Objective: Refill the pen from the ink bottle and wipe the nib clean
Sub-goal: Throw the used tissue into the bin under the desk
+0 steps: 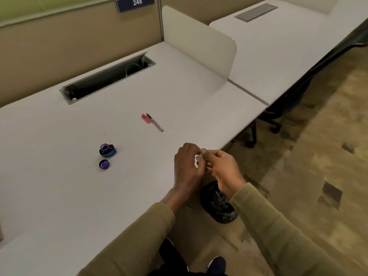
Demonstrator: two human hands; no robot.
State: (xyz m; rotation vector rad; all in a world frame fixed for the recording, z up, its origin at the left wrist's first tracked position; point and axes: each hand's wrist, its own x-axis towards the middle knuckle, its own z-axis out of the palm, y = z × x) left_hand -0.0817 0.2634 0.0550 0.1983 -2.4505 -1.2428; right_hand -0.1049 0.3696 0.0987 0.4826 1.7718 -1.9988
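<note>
I see white tabletop (pixel 59 196) carrying ink bottle (pixel 107 150), my landmark. Dark bin (pixel 217 206) on floor, right of ink bottle and nearer me, past tabletop edge. Left hand (pixel 187 168) and right hand (pixel 222 169) right of ink bottle, over that edge, fingertips meeting, both pinching pale scrap (pixel 197 159); can't tell what it is. Pen (pixel 155 123) lies beyond and right of ink bottle, short red piece (pixel 145 118) just beside it. Ink bottle open; lid (pixel 104 164) just in front, inside up.
</note>
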